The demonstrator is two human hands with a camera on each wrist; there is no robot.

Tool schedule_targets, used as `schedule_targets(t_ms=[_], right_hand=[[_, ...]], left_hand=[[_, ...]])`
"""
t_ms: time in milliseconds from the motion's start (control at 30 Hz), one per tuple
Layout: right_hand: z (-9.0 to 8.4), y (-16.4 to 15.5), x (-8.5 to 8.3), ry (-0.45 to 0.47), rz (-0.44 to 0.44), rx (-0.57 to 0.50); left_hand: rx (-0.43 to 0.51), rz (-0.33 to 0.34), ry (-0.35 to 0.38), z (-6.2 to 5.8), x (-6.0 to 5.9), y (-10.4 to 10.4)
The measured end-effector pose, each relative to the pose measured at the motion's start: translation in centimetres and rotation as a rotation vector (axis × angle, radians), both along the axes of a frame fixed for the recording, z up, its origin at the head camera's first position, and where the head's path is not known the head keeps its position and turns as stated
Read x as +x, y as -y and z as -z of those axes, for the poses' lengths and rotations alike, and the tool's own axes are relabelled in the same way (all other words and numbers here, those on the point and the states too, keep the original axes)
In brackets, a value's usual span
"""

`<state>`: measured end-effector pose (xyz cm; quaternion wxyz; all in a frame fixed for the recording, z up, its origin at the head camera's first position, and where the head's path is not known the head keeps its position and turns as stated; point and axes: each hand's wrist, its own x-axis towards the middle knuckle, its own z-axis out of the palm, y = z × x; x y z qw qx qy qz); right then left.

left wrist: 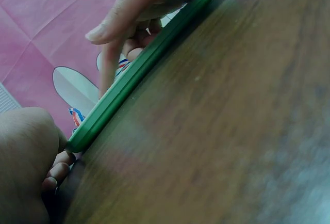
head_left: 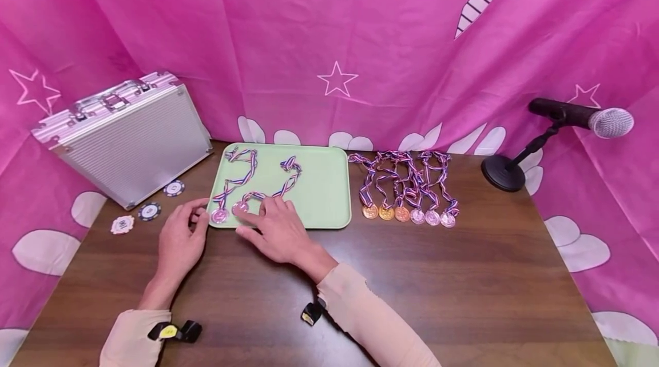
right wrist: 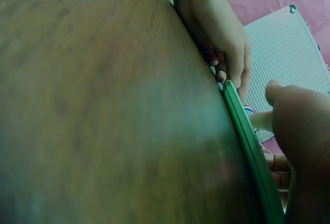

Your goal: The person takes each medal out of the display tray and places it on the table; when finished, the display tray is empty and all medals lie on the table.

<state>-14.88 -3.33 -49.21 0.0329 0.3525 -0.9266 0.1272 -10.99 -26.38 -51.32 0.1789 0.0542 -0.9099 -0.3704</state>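
Observation:
A light green tray (head_left: 324, 195) lies on the wooden table. Two silver-looking medals with striped red, white and blue ribbons are on it: a left medal (head_left: 219, 216) near the front left corner and a second medal (head_left: 239, 207) just right of it. My right hand (head_left: 278, 232) reaches over the tray's front edge, its index fingertip touching the second medal and its thumb stretched out. At the tray's front left corner, my left hand (head_left: 181, 238) touches the rim (left wrist: 98, 115) with loosely bent fingers. In the right wrist view, the tray's rim hides part of the right fingers.
Several gold, bronze and silver medals (head_left: 386, 212) lie in a row right of the tray, ribbons bunched behind. An aluminium case (head_left: 139, 144) stands at the back left, with three poker chips (head_left: 149, 211) before it. A microphone on a stand (head_left: 553, 127) stands far right. Pink curtains surround the table.

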Motion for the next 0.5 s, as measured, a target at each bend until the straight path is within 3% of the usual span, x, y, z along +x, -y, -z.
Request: schedule_targets(t_ms=[100,267,500], right_hand=[[0.1,-0.5,-0.2,-0.002,-0.002,0.005],[0.2,-2.0,-0.8,-0.007,0.038,-0.135],[0.3,-2.9,-1.1,-0.03,0.199,-0.308]], left_hand=[[-0.001,-0.003,0.0,0.1,0.1,0.1],[-0.005,0.0,0.001,0.2,0.0,0.2],[-0.008,-0.001,0.01,0.2,0.0,0.1]])
